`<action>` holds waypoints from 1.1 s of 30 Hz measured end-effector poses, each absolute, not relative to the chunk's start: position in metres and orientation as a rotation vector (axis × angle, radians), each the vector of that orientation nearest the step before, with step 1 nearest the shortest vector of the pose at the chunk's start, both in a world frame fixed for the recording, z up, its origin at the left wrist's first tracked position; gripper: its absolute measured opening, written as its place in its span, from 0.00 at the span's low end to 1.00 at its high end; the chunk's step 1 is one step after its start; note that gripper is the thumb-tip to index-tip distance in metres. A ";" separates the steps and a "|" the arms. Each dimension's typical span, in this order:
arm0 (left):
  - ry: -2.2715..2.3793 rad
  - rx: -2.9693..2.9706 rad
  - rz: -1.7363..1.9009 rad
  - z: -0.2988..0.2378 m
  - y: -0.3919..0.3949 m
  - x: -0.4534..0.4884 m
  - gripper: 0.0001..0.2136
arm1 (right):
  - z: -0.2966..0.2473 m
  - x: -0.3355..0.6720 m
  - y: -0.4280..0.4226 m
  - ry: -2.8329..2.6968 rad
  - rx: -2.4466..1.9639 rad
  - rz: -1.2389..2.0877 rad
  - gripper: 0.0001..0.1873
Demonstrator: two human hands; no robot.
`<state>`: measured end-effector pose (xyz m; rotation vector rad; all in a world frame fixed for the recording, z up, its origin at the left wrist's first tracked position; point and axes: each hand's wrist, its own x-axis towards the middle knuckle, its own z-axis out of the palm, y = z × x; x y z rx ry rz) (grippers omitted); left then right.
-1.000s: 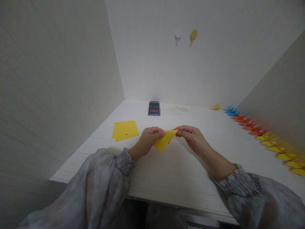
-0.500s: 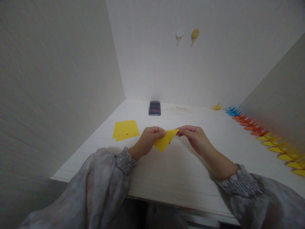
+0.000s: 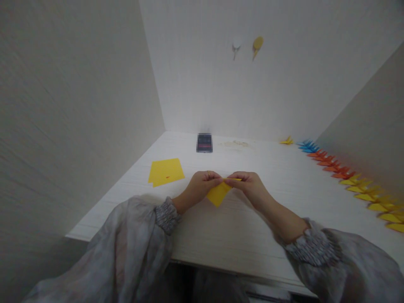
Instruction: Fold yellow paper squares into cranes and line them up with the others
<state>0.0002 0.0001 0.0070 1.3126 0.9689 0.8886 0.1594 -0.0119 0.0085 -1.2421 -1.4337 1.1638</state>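
Clamps fingers of left hand (image 3: 199,186) and right hand (image 3: 254,188) on folded yellow paper (image 3: 217,196). Holds it right of yellow sheets (image 3: 166,170).

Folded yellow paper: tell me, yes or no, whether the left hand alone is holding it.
No, the left hand and the right hand both pinch the folded yellow paper near its upper edge.

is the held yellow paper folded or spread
Folded: the yellow origami paper has a pointed near corner and a narrow strip at the right hand.
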 end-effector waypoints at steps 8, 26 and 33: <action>0.965 1.317 0.864 0.006 0.000 -0.002 0.08 | 0.011 0.158 -0.013 -1.450 -1.238 1.163 0.05; 0.917 1.202 0.917 0.002 0.005 -0.004 0.08 | 0.020 0.182 -0.003 -1.358 -1.176 1.287 0.03; 0.904 1.178 0.945 0.002 0.006 -0.003 0.07 | 0.023 0.183 -0.004 -1.362 -1.187 1.260 0.03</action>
